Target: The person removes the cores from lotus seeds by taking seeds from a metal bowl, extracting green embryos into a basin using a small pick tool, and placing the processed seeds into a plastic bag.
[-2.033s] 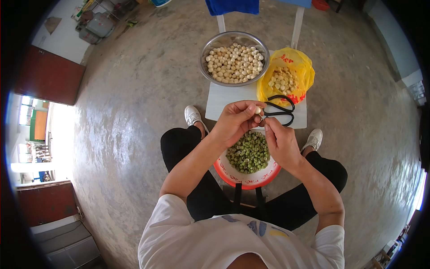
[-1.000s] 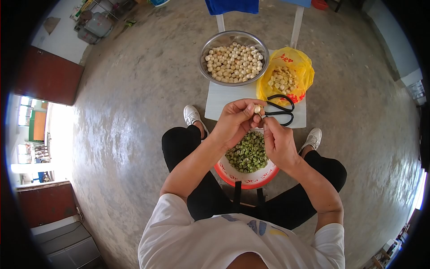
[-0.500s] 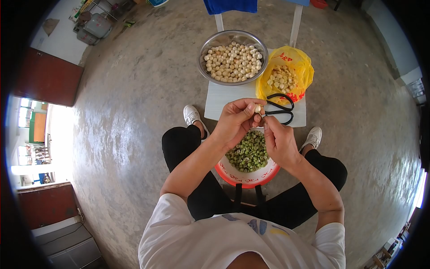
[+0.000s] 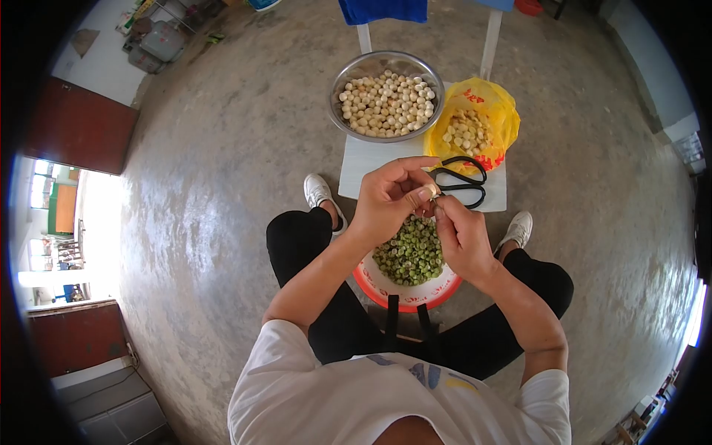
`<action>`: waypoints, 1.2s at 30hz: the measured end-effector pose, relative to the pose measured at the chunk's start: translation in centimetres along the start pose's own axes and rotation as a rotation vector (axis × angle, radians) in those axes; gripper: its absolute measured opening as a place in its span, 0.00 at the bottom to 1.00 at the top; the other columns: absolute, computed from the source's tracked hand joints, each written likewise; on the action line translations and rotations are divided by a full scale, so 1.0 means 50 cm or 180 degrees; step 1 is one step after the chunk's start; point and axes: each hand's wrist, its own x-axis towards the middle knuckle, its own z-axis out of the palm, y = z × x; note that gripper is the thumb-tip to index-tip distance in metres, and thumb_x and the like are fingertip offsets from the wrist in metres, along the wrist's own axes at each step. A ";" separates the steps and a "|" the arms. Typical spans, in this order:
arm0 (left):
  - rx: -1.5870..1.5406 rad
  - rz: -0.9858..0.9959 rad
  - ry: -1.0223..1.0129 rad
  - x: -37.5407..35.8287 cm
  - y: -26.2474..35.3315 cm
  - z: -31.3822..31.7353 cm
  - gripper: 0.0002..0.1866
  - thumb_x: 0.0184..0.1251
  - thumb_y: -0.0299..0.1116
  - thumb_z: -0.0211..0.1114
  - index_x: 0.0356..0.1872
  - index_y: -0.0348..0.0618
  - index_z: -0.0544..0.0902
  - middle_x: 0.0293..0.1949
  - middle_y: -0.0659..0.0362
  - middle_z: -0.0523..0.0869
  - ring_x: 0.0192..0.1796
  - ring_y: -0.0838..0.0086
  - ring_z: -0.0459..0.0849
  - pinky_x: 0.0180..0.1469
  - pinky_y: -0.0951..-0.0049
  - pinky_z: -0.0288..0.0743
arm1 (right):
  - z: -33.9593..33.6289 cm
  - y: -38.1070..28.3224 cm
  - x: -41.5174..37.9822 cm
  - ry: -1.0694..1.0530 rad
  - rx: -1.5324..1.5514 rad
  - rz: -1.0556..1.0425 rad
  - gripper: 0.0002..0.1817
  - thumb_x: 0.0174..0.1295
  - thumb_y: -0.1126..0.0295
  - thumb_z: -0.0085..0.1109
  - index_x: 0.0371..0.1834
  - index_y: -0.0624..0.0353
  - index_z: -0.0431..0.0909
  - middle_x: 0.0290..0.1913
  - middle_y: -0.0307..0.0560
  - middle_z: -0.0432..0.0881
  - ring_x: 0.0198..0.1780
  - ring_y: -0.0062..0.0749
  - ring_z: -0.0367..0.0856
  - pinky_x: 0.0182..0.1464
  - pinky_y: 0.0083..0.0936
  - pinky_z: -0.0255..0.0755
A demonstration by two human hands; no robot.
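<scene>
My left hand (image 4: 391,199) pinches a small pale round piece (image 4: 432,190) between thumb and fingers, above the red-rimmed basin. Touching it from the right is my right hand (image 4: 463,236), its thumb and forefinger pressed together; what they grip is too small to make out. Below both hands, green caps (image 4: 408,256) lie in the white basin with a red rim (image 4: 404,305). Black-handled scissors (image 4: 482,178) rest just beyond my hands, their blades hidden. A steel bowl (image 4: 334,111) holds pale round pieces (image 4: 386,104), and a yellow bag (image 4: 508,111) beside it holds yellowish pieces.
A white seat (image 4: 363,159) bears the bowl, bag and scissors, with a blue cloth (image 4: 382,9) behind it. My knees flank the basin. Gas cylinders (image 4: 162,43) stand at the far left, and a red tub (image 4: 528,7) sits at the back.
My left hand's fingers have shifted, with the thumb now lower over the pale piece. My right hand has moved only slightly. The bowl and bag look the same.
</scene>
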 end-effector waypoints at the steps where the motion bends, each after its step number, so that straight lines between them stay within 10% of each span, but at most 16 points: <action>1: 0.0139 0.0061 0.0024 -0.003 0.004 0.004 0.17 0.63 0.18 0.59 0.54 0.35 0.75 0.35 0.59 0.81 0.32 0.80 0.79 0.35 0.80 0.77 | 0.003 0.010 -0.002 0.0012 0.0066 -0.0027 0.05 0.63 0.82 0.46 0.40 0.67 0.70 0.28 0.56 0.79 0.29 0.50 0.81 0.30 0.30 0.71; 17: 0.0174 0.0592 -0.0225 -0.018 -0.012 0.004 0.22 0.57 0.20 0.68 0.53 0.36 0.74 0.39 0.61 0.81 0.38 0.81 0.78 0.43 0.80 0.74 | -0.014 0.022 -0.013 -0.0087 0.0407 0.0085 0.03 0.64 0.76 0.53 0.36 0.64 0.72 0.25 0.50 0.73 0.24 0.43 0.74 0.26 0.30 0.67; 36: 0.0221 0.0149 -0.0210 -0.024 -0.016 -0.025 0.04 0.62 0.20 0.63 0.36 0.35 0.77 0.39 0.60 0.79 0.37 0.83 0.79 0.38 0.82 0.76 | -0.020 0.040 -0.004 0.0434 -0.1724 -0.1079 0.12 0.47 0.75 0.67 0.37 0.58 0.78 0.26 0.43 0.70 0.28 0.37 0.75 0.26 0.30 0.70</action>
